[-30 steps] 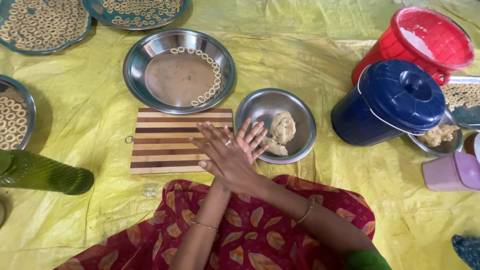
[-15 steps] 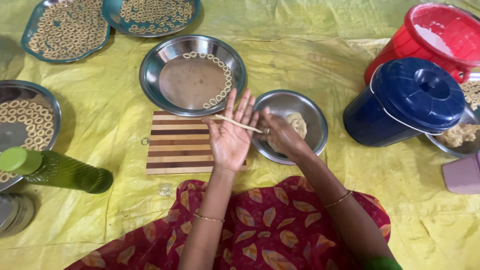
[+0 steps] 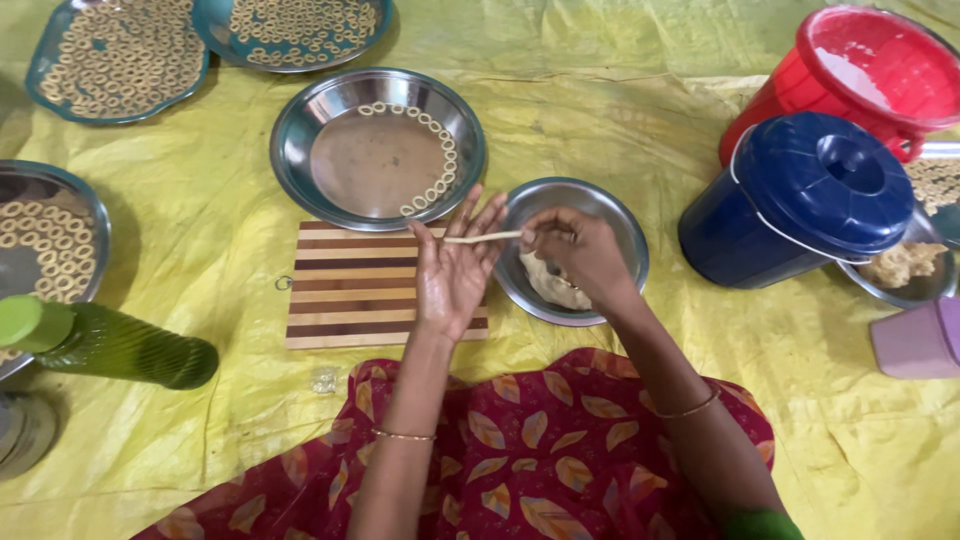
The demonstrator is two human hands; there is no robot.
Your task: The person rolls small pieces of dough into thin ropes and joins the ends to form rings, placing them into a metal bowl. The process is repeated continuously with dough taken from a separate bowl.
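My left hand (image 3: 452, 268) lies flat and open, fingers spread, over the right end of a striped wooden board (image 3: 350, 284). A thin rolled strand of dough (image 3: 482, 238) rests across its fingertips. My right hand (image 3: 580, 250) pinches the strand's right end, above a small steel bowl (image 3: 620, 225) that holds a lump of dough (image 3: 553, 288). Beyond the board stands a steel plate (image 3: 300, 150) with small dough rings arranged along its right inner side.
Teal trays (image 3: 60, 95) full of rings sit at the back left and a steel plate (image 3: 85, 200) of rings at the left. A green bottle (image 3: 110, 345) lies near left. A blue lidded bucket (image 3: 800, 200), red bucket (image 3: 850, 75) and pink cup (image 3: 915, 340) stand right.
My hands were pressed together rolling dough. They have come apart, and the right hand now draws out a thin strand from the left palm toward the bowl.
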